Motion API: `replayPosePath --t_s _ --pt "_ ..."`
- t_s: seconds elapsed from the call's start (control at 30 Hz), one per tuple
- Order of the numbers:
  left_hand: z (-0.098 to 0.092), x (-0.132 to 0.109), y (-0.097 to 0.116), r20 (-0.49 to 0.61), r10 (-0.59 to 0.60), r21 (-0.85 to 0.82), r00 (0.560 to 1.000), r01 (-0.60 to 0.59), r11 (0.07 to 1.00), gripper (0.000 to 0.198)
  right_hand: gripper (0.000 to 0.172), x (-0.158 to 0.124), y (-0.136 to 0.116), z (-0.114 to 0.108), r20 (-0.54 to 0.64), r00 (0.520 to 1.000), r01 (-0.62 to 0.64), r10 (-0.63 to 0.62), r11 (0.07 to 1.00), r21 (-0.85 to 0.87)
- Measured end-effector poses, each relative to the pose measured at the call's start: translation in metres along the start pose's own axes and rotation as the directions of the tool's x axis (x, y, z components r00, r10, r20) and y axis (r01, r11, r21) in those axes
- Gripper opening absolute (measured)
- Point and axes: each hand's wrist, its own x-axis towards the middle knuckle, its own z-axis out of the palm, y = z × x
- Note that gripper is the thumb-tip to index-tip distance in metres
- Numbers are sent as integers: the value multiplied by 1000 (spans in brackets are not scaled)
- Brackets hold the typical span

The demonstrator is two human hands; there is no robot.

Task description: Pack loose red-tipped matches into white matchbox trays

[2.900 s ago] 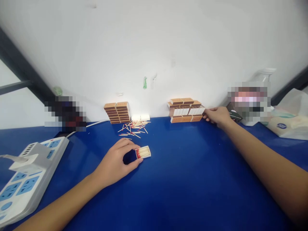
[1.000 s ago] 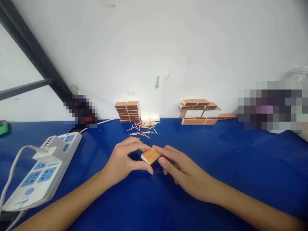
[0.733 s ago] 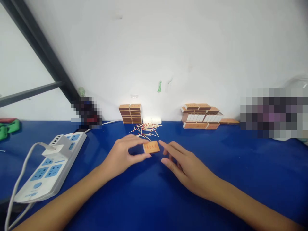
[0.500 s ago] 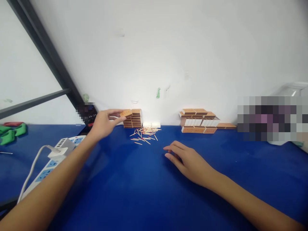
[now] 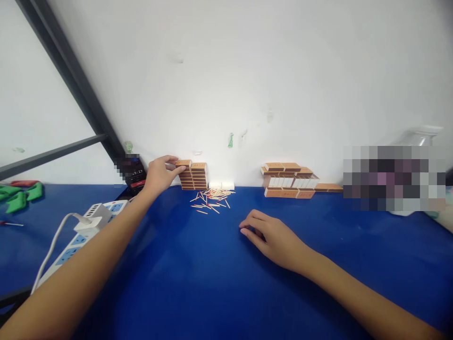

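Observation:
At the far left of the wall, my left hand (image 5: pixel 159 177) grips a matchbox (image 5: pixel 184 163) between thumb and fingers. That box sits on the left column of a two-column matchbox stack (image 5: pixel 199 180). Loose red-tipped matches (image 5: pixel 215 194) lie scattered in front of the stack. My right hand (image 5: pixel 275 237) rests on the blue table (image 5: pixel 198 278), fingers loosely curved and thumb apart, holding nothing. Beyond it stands another matchbox structure (image 5: pixel 290 193), with white-sided boxes upright in its middle layer and flat boxes below and above.
White pieces (image 5: pixel 221 185) lie against the wall behind the matches. A power strip (image 5: pixel 76 243) with a plugged-in charger (image 5: pixel 92 222) runs along the left. A dark timer screen (image 5: pixel 136 172), green-handled tools (image 5: pixel 17 198) and a row of flat matchboxes (image 5: pixel 329 188) are also around.
My left hand has brought the matchbox slightly left and set it level on the left column, where it was tilted before. The right hand stays nearly still. The view has shifted slightly.

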Motion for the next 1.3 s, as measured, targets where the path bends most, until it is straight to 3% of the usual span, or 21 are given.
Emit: replayPosePath --t_s 0.27,0.37,0.4,0.47,0.5,0.57,0.63,0.77,0.93,1.13,1.3 --pt "3 -17 16 -79 47 94 996 -40 995 42 20 0 0 -1 23 1000 5 -5 1000 18" --pt "4 -40 24 -194 231 255 953 -179 950 27 20 0 0 0 23 1000 6 -7 1000 19" --pt "4 -49 27 -143 274 255 951 -232 938 23 20 0 0 0 20 1000 5 -6 1000 20" --pt "5 -68 34 164 321 178 933 -348 920 17 20 1 1 1 13 1000 1 -1 1000 25" --pt "4 -78 37 258 332 148 907 -377 915 17 20 2 1 2 9 1000 -2 2 1000 26" --pt "3 -97 44 407 335 123 850 -414 902 23 20 3 3 3 -3 1000 -13 13 1000 28" --pt "3 -114 50 484 367 104 794 -469 877 26 20 4 6 4 -25 999 -32 32 999 30" --pt "11 -135 55 542 502 58 674 -626 777 28 17 10 15 3 -60 995 -77 79 996 35" --pt "21 -146 60 543 602 27 585 -729 684 29 14 47 30 -7 -89 992 -94 86 991 -92" --pt "16 -152 66 469 682 18 560 -779 627 31 18 122 40 -4 -54 984 -176 168 933 -314" --pt "13 -150 64 504 645 15 575 -752 659 33 15 141 45 1 -13 984 -170 176 923 -345"
